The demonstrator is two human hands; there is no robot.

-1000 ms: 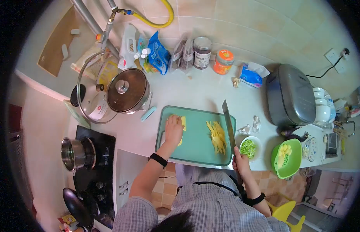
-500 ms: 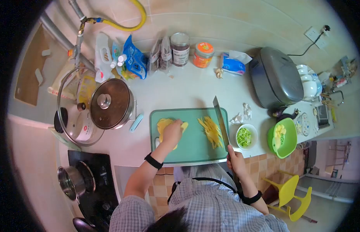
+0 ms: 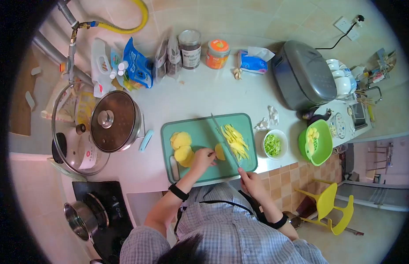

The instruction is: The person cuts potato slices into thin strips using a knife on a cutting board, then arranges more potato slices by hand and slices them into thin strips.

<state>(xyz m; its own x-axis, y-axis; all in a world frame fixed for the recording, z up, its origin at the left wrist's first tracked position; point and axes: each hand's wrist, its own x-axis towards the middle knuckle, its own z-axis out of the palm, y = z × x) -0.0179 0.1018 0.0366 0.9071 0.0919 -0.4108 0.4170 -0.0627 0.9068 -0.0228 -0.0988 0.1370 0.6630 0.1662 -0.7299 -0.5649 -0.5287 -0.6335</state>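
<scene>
On the green cutting board (image 3: 200, 174), my left hand (image 3: 203, 160) has its fingers curled at the left edge of a yellow potato slice (image 3: 220, 152). My right hand (image 3: 253, 183) grips a kitchen knife (image 3: 225, 140) by the handle. Its blade slants across the board, between that slice and a pile of potato strips (image 3: 235, 141). Several round potato slices (image 3: 181, 140) lie in overlapping stacks on the board's left part, partly behind my left hand. A pale handle-like piece (image 3: 174, 167) sits at the board's left edge.
Right of the board stand a white bowl of chopped greens (image 3: 272, 146) and a green basket (image 3: 325, 152) with yellow pieces. A lidded pot (image 3: 114, 121) and a light-blue tool (image 3: 146, 140) are on the left. A grey rice cooker (image 3: 303, 77) stands at the back right.
My left hand has moved right from the stacked slices, and a slice now lies by the knife. The knife has shifted left, from the strips' right side to their left. The view has shifted slightly.
</scene>
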